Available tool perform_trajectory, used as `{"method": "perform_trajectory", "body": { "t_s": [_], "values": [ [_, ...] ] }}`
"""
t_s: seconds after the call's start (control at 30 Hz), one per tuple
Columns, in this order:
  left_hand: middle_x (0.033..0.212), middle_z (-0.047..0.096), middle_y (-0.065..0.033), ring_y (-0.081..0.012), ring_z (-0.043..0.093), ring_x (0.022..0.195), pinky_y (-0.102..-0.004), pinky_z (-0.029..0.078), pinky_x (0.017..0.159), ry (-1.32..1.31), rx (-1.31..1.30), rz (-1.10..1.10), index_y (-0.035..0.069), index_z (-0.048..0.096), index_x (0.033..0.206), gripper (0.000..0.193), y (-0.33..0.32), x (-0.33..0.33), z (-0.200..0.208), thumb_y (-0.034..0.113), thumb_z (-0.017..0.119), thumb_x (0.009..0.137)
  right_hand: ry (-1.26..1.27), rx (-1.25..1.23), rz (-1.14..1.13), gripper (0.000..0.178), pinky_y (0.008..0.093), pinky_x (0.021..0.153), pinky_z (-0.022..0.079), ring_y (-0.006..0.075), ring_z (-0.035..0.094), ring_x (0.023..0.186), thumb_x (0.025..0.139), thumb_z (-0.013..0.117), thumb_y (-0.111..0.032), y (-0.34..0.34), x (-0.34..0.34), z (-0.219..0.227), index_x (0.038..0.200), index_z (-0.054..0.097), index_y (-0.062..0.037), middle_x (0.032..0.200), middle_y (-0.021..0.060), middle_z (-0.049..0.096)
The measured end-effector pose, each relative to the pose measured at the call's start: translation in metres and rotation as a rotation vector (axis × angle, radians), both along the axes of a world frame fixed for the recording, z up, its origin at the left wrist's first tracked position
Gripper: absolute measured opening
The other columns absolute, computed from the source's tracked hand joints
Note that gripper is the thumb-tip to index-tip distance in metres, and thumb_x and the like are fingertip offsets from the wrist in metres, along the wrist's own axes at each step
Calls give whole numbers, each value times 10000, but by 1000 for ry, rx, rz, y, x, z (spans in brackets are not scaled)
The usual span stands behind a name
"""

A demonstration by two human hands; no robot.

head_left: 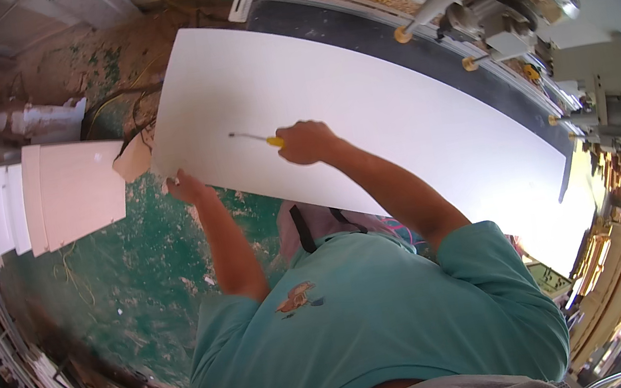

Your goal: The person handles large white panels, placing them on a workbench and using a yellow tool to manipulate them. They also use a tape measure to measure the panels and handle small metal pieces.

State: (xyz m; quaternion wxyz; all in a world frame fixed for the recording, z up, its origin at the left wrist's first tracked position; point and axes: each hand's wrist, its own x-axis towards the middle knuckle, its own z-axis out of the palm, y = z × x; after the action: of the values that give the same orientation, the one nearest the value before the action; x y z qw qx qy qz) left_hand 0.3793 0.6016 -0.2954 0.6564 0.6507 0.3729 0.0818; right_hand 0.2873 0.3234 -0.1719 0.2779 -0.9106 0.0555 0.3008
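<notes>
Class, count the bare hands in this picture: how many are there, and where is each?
2. The right hand holds a yellow-handled tool over the white panel; the left hand is by the panel's near edge, toward its left end.

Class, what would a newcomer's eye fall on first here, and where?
A long white panel dominates, slanting across the centre. Over it, the right hand grips a yellow-handled screwdriver; the left hand is at the panel's near-left corner. A dusty green floor stands out at left.
</notes>
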Motion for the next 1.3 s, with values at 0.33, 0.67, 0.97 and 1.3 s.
{"method": "perform_trajectory", "body": {
  "t_s": [0.33, 0.67, 0.97, 1.3],
  "values": [
    [1361, 479, -216, -352, 456, 1272, -458, 385, 1062, -505, 589, -985, -16, 574, 1245, 369, -217, -166, -5, 121, 581, 903, 69, -83, -913, 423, 459, 788, 533, 346, 671, 915, 846, 612, -380, -186, -557, -12, 1108, 663, -52, 983, 188, 701],
    [1540, 291, -136, -240, 361, 1387, -402, 397, 1052, -152, -448, -2538, 112, 226, 1544, 902, -475, -607, 93, 156, 758, 817, -425, -425, -1582, 513, 473, 824, 504, 406, 637, 963, 839, 669, -488, -242, -699, 24, 1108, 596, -56, 1036, 219, 657],
    [892, 695, -17, -61, 528, 599, -219, 383, 532, 92, -538, -2171, 50, 705, 1012, 164, -541, -555, 141, 167, 674, 902, -1028, -569, -999, 398, 433, 875, 463, 313, 593, 1020, 907, 615, -467, -454, -636, 189, 1030, 680, -94, 1019, 116, 625],
    [755, 700, -111, -166, 671, 697, -315, 515, 662, -138, 79, -2195, 5, 714, 969, 268, -550, -583, 120, 191, 776, 785, -926, -1570, -672, 355, 421, 919, 462, 272, 588, 1091, 897, 628, -355, -823, -633, 276, 1145, 638, -101, 1145, 117, 619]
  ]
}}
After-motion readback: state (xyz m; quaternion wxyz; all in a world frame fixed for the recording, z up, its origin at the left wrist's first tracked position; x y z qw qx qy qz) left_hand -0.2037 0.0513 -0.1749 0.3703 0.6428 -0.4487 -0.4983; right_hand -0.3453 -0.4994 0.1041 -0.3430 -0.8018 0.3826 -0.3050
